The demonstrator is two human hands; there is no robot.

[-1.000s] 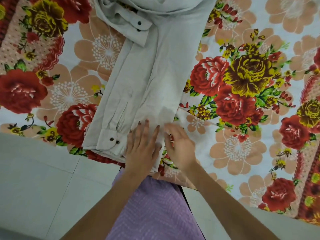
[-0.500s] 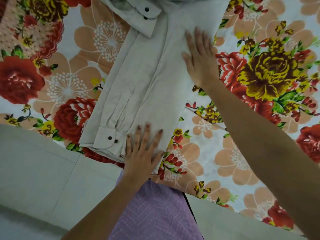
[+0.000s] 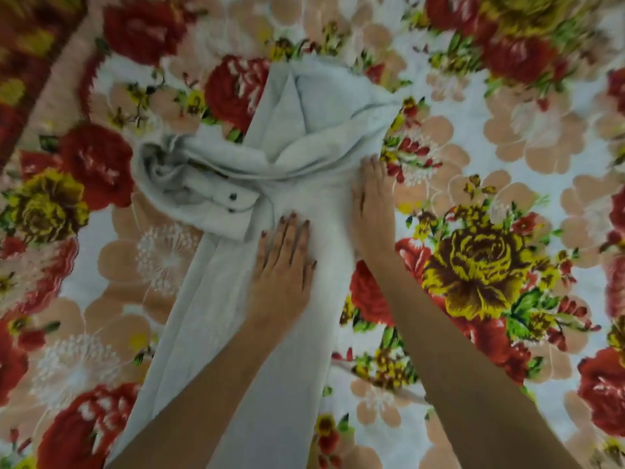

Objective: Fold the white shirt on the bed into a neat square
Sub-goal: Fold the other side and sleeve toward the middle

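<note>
The white shirt (image 3: 236, 333) lies as a long narrow strip on the floral bed sheet (image 3: 507, 147), running from the near edge up to the middle. Its upper part is bunched and wrinkled, with a buttoned cuff (image 3: 233, 201) folded across at the left. My left hand (image 3: 284, 265) rests flat on the middle of the strip, palm down, fingers apart. My right hand (image 3: 372, 204) presses flat on the shirt's right edge, just below the bunched folds. Neither hand grips the cloth.
The sheet's red, yellow and peach flowers cover the whole view around the shirt. A dark red patterned border (image 3: 30, 62) runs along the top left corner. The picture is a little blurred.
The view has shifted up the bed, so the floor and the shirt's lower cuff are out of sight. Both hands have slid up the shirt towards the bunched upper part.
</note>
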